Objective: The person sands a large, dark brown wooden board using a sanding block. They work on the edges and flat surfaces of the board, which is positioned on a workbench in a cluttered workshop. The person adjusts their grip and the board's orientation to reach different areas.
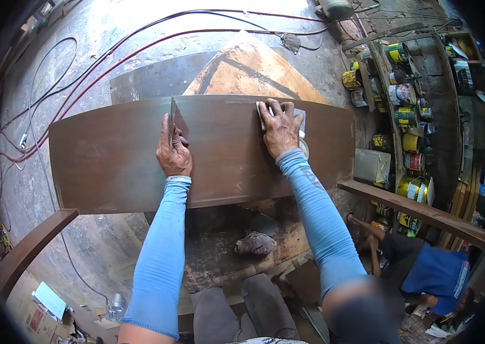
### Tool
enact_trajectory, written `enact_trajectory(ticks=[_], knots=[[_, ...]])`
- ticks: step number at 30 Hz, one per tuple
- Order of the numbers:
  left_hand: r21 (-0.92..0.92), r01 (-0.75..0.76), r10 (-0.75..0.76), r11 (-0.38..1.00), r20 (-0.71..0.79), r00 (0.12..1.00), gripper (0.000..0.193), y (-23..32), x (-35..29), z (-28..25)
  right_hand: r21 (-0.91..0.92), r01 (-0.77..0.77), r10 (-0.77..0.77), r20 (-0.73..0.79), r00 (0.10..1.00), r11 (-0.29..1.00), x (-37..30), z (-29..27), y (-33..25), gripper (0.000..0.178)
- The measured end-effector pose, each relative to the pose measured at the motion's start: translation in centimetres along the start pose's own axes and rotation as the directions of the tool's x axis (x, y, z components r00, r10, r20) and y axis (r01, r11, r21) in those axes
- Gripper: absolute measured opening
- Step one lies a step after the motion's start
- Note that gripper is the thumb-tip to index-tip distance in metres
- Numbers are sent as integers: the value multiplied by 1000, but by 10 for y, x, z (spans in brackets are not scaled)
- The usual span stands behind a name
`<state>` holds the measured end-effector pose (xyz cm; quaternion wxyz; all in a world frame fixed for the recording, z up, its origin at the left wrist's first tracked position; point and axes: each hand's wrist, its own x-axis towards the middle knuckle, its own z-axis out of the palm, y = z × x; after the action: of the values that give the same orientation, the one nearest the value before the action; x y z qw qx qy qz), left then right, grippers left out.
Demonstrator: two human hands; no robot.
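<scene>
A long brown wooden panel [225,155] with a curved far edge lies across in front of me, with pale smears on its surface. Above its left middle, my left hand [175,152] is closed on a thin dark flat plate [173,114], which stands nearly edge-on to my view. My right hand [280,127] presses down on the right part of the panel, fingers curled over a pale flat piece [301,119]. The palm hides most of that piece, so its exact kind cannot be told. A whitish round edge shows beside the wrist.
Brown wooden bars reach toward me from the panel's left [36,246] and right [420,215] ends. Shelves of paint cans [406,114] line the right side. Hoses [110,54] cross the floor. A crumpled cloth [255,243] lies below. A person in blue [434,278] crouches at lower right.
</scene>
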<state>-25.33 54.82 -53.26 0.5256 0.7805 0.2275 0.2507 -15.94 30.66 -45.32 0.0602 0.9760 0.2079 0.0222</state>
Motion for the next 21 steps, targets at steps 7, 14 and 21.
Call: enact_trajectory(ticks=[7,14,21], knots=[[43,-39,39,998,-1,999,42,3,4,-4,77,47,-56,121,991,996,6,1,2,50],[41,-49,50,998,-19,999,40,-3,0,2,52,33,-39,115,993,998,7,8,22,59],[25,-38,39,999,-24,999,40,-5,2,5,57,15,-22,119,993,998,8,10,43,51]])
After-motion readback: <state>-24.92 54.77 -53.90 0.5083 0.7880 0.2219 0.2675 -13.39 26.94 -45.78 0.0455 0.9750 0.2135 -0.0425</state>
